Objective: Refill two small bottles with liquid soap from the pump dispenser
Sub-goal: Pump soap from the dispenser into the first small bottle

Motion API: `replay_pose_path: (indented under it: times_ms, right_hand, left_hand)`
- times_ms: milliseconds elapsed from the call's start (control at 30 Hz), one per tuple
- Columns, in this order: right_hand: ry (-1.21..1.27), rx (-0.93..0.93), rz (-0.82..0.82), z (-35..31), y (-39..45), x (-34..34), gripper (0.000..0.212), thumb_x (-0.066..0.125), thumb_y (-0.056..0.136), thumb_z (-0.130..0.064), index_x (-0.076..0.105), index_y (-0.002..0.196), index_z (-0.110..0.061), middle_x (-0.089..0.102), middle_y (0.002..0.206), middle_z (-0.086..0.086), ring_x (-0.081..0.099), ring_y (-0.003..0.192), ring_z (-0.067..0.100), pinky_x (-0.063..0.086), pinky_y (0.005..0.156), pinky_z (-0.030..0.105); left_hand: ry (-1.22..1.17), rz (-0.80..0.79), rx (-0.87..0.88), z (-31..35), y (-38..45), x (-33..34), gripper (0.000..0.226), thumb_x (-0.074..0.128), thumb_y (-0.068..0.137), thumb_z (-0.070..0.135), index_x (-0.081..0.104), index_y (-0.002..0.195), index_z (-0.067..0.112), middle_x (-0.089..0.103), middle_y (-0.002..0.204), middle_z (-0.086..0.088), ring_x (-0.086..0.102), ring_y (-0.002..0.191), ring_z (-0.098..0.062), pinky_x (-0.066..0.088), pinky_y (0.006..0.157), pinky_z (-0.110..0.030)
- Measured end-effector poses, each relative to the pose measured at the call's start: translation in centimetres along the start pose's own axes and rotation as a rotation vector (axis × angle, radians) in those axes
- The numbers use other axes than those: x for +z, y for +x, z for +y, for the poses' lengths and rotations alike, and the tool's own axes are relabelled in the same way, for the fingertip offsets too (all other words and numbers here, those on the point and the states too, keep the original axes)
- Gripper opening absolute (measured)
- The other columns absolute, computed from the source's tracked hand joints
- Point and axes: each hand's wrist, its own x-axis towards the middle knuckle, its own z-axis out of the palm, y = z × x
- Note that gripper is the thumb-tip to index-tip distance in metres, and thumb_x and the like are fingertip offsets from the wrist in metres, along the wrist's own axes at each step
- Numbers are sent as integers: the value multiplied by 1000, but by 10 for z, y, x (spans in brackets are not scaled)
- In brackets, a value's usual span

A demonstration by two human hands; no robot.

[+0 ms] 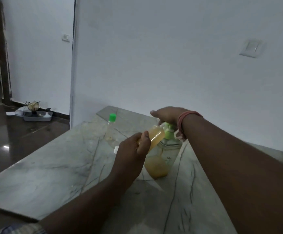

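My left hand grips a small clear bottle that holds yellow soap, tilted with its mouth toward the green pump head of the dispenser. The dispenser is a clear bottle with yellow soap in its lower part, standing on the marble table. My right hand rests on top of the pump head, palm down; I cannot tell how its fingers lie. A second small clear bottle with a green cap stands upright to the left. A small white cap lies beside my left hand.
The table stands against a white wall with a switch plate. To the left lies a dark floor with a grey tray of small items near the wall's corner. A doorway opens at the far left.
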Motion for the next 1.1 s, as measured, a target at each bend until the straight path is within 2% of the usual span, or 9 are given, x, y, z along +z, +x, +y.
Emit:
replay_pose_path:
  times_ms: [67, 167, 233, 367, 500, 667, 800, 900, 1100]
  right_hand:
    - [-64, -42, 91, 2, 3, 4, 51, 35, 94, -50, 61, 120, -14, 59, 127, 7, 57, 100, 26, 43, 81, 34]
    - [-109, -35, 104, 3, 8, 9, 33, 36, 96, -36, 61, 92, -14, 66, 110, 7, 58, 76, 20, 43, 63, 28]
    - [-125, -7, 72, 1, 5, 6, 32, 40, 96, -39, 60, 100, -14, 63, 113, 8, 58, 80, 20, 41, 63, 28]
    - [-170, -44, 22, -2, 5, 1, 54, 37, 96, -52, 52, 131, -14, 53, 134, 8, 54, 107, 26, 43, 83, 34]
    - [-46, -9, 79, 2, 10, 8, 40, 37, 97, -37, 60, 114, -8, 62, 109, 9, 58, 76, 19, 45, 62, 26]
    - [-60, -52, 121, -1, -2, 4, 44, 36, 98, -39, 58, 122, -9, 58, 127, 11, 55, 106, 26, 35, 80, 29]
    - [217, -6, 196, 6, -3, 3, 51, 39, 87, -47, 69, 97, -7, 71, 92, 4, 56, 62, 18, 46, 66, 29]
    - [374, -53, 346, 6, -6, 3, 44, 45, 83, -42, 72, 84, -7, 73, 72, 3, 64, 63, 20, 53, 68, 32]
    - [625, -206, 583, 4, -12, -1, 43, 50, 84, -41, 71, 65, -9, 69, 55, 0, 63, 51, 12, 53, 63, 29]
  left_hand:
    - [16, 15, 13, -3, 2, 1, 43, 35, 95, 59, 56, 67, 33, 59, 57, 20, 55, 52, -3, 38, 47, -21]
    - [3, 24, 22, -3, 1, 2, 43, 37, 98, 53, 56, 67, 31, 58, 56, 17, 54, 51, -5, 38, 47, -23]
    - [-20, 6, -5, 0, 0, 1, 42, 38, 98, 51, 57, 68, 29, 58, 57, 16, 53, 53, -7, 40, 49, -28]
    - [-37, -6, -22, -2, -1, 0, 41, 37, 96, 55, 59, 71, 30, 60, 60, 17, 55, 54, -5, 41, 50, -26]
    - [-5, 25, 29, -7, 4, 3, 44, 37, 98, 55, 58, 68, 31, 60, 60, 14, 55, 51, -5, 40, 45, -24]
    - [-26, -12, 6, -6, -1, -2, 48, 35, 98, 58, 58, 69, 27, 61, 62, 7, 54, 52, -9, 43, 50, -37]
    - [-37, -19, -11, -2, 1, 1, 45, 34, 99, 55, 59, 73, 27, 60, 59, 10, 55, 51, -4, 42, 47, -22]
    - [-106, -22, -40, -2, 0, 3, 45, 35, 107, 49, 60, 78, 24, 58, 57, 9, 56, 48, -3, 40, 43, -15]
    - [-368, -191, -148, -6, 2, -2, 47, 39, 102, 51, 60, 100, 9, 60, 68, -6, 56, 54, -15, 50, 48, -27]
